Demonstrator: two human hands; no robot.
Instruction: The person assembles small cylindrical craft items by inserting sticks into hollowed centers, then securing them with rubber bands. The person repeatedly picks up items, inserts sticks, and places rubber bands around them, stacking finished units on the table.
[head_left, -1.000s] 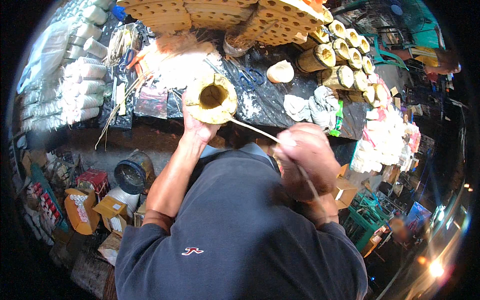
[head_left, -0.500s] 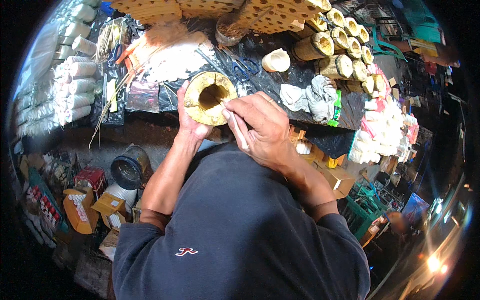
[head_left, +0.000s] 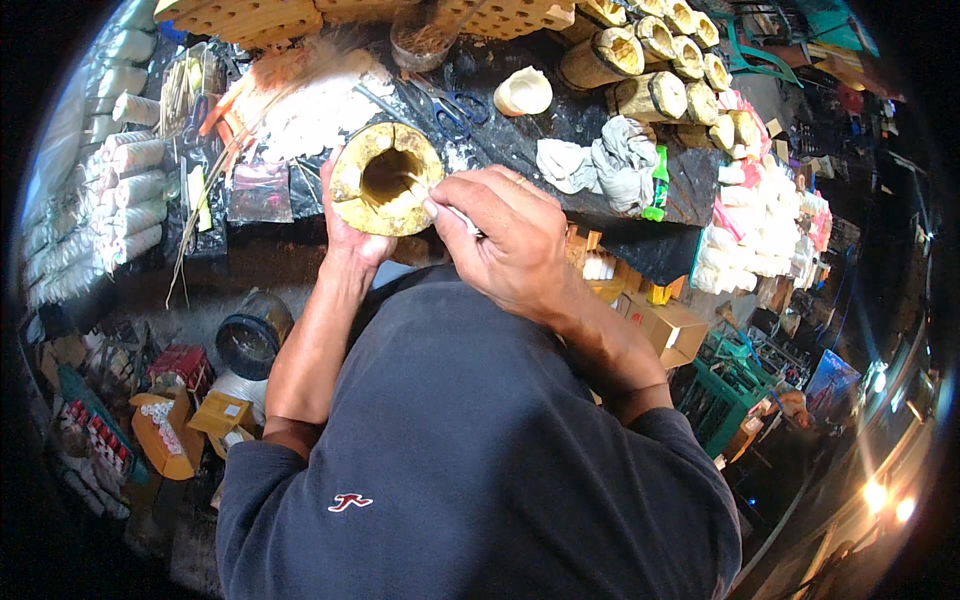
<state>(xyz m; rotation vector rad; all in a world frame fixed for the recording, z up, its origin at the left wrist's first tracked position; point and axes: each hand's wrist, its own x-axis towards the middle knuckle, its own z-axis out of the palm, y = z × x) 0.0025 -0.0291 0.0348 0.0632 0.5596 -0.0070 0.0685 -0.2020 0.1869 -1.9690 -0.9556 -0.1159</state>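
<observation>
My left hand (head_left: 352, 238) is wrapped round a thick-walled, yellowish cylinder (head_left: 349, 188) from its left and underside. The cylinder's open end, with a dark round hole and splits in the wall, faces up toward me. At the right side of that rim, my right hand (head_left: 512, 228) pinches a thin pale stick (head_left: 414, 183) between thumb and fingers. The stick's tip reaches to the edge of the hole. Something white (head_left: 465, 222) shows under the right fingers, mostly covered by them. How deep the hole goes is hidden in shadow.
Beyond my hands, the black-covered table holds scissors (head_left: 455, 112), a whitish cup-like piece (head_left: 523, 92), a crumpled grey cloth (head_left: 625, 165) and a green bottle (head_left: 657, 185). Similar hollow cylinders (head_left: 650, 97) are stacked back right. White rolls (head_left: 135, 190) stand at left; cardboard boxes (head_left: 672, 330) sit below right.
The whole view has shifted, so table and hands appear further left and higher. My right fingers sit slightly further from the hole, and more of the stick shows. Both grips are kept.
</observation>
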